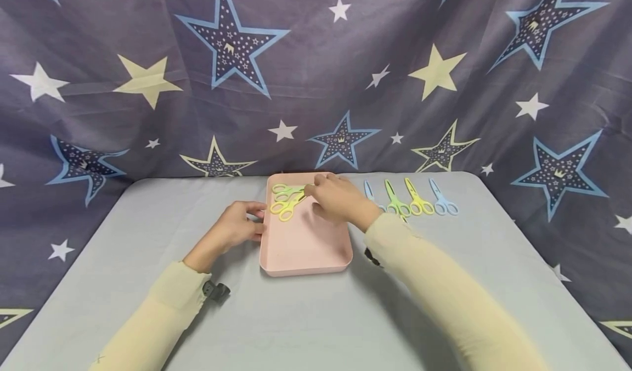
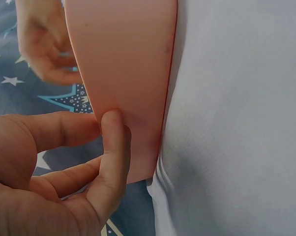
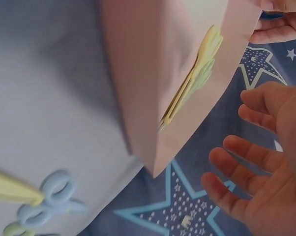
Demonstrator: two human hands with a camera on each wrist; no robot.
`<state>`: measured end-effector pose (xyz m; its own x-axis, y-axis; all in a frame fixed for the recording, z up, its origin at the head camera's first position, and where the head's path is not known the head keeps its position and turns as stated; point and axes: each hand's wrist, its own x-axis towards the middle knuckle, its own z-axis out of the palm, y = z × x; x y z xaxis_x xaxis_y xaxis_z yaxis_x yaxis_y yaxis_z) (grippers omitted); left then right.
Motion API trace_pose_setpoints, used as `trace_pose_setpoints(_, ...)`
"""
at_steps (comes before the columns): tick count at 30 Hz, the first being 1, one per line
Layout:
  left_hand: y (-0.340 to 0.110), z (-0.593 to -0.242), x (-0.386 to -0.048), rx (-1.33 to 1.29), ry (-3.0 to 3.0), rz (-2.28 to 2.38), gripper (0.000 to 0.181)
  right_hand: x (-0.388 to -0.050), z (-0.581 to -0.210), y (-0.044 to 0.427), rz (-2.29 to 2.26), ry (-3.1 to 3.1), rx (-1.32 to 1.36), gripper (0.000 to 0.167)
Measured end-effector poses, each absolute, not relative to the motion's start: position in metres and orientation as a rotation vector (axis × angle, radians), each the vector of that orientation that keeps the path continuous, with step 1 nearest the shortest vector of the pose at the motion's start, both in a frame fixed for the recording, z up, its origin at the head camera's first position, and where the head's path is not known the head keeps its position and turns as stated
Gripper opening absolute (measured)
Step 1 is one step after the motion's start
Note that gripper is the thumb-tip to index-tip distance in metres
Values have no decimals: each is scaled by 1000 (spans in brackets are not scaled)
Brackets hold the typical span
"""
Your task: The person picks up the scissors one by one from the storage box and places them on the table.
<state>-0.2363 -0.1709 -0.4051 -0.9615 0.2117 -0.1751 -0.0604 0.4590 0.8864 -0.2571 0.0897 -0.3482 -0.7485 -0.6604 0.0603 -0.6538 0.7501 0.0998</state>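
Note:
A pink tray [image 1: 306,250] lies on the table. My left hand [image 1: 240,225] is at its left side; in the left wrist view its fingers [image 2: 116,147] pinch the tray's wall near the rim. Inside the tray, green scissors [image 1: 281,191] and yellow scissors [image 1: 287,208] lie against each other at the back left, their blade ends partly hidden in the head view. Over the back right of the tray is my right hand [image 1: 340,198]. The right wrist view shows its fingers [image 3: 236,169] spread apart, holding nothing.
Right of the tray stands a row of scissors: blue scissors [image 1: 370,191] partly covered by my right wrist, green scissors [image 1: 396,202], yellow scissors [image 1: 419,202] and more blue scissors [image 1: 444,202]. Behind the grey-covered table [image 1: 296,327] hangs a dark star-patterned cloth [image 1: 306,102].

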Motion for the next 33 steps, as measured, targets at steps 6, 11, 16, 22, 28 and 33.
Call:
trace_pose_setpoints(6,-170,-406,-237,127,2459,1494,59,-268,-351,66,-74,-2879,1033,27)
trace_pose_setpoints(11,-170,-405,-236,125,2465,1499,59,-277,-359,52,-41,-2966,955,29)
trace_pose_setpoints(16,-170,-404,-234,135,2461,1509,59,-284,-367,43,22,-3014,937,28)
trace_pose_setpoints(22,-172,-404,-235,135,2452,1516,59,-288,-376,29,97,-3053,880,20)
trace_pose_setpoints(28,-173,-404,-234,140,2456,1514,58,-288,-383,14,134,-3111,836,18)
trace_pose_setpoints(33,-170,-404,-233,152,2445,1534,59,-287,-387,8,174,-3170,849,15)
